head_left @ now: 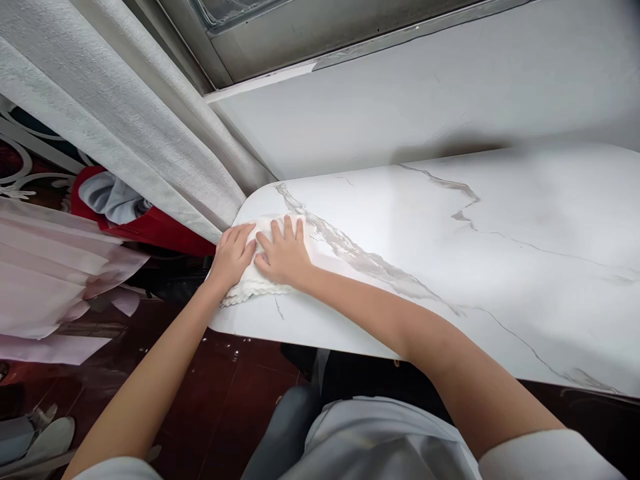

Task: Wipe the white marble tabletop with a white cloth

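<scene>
A folded white cloth (260,277) was pressed flat at the left rounded corner of the white marble worktop (450,267). The left hand (234,255) and right hand (283,256) were laid side by side on it, fingers extended, palms down, nothing gripped. A grey curtain (125,133) was hung just beside the corner.

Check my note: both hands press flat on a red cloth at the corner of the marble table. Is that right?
Not quite. The cloth is white, not red, as the head view shows. The rest holds: the left hand and the right hand press flat on it at the corner of the marble table.
</scene>
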`<state>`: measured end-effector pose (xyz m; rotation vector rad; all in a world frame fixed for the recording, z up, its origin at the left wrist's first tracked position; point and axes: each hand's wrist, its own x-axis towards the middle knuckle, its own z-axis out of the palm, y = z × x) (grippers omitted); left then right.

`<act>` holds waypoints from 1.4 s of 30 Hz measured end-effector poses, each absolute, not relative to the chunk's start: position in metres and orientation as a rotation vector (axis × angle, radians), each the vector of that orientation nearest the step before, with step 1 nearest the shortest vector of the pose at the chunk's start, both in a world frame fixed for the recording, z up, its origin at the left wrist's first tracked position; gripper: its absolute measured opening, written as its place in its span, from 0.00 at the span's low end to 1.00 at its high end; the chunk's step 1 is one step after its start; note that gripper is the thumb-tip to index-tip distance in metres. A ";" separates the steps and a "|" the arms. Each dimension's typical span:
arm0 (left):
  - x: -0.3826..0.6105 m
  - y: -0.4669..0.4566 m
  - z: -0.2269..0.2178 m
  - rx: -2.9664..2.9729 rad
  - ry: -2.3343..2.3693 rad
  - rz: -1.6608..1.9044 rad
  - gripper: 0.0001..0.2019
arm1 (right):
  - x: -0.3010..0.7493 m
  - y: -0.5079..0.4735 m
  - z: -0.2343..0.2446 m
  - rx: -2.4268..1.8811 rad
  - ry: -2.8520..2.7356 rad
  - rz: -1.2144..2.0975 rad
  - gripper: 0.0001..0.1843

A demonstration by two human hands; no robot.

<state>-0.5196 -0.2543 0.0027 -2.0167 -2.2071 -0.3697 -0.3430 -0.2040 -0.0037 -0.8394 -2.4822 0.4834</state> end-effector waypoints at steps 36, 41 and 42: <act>-0.477 -0.043 -0.004 -2.104 -2.168 -0.461 0.24 | -0.313 -0.042 -0.006 -1.245 -2.404 0.313 0.29; -0.456 -0.064 -0.002 -2.118 -2.168 -0.487 0.24 | -0.295 -0.063 -0.006 -1.251 -2.402 0.297 0.28; -0.451 -0.072 -0.001 -2.115 -2.179 -0.486 0.24 | -0.291 -0.068 -0.006 -1.243 -2.411 0.297 0.29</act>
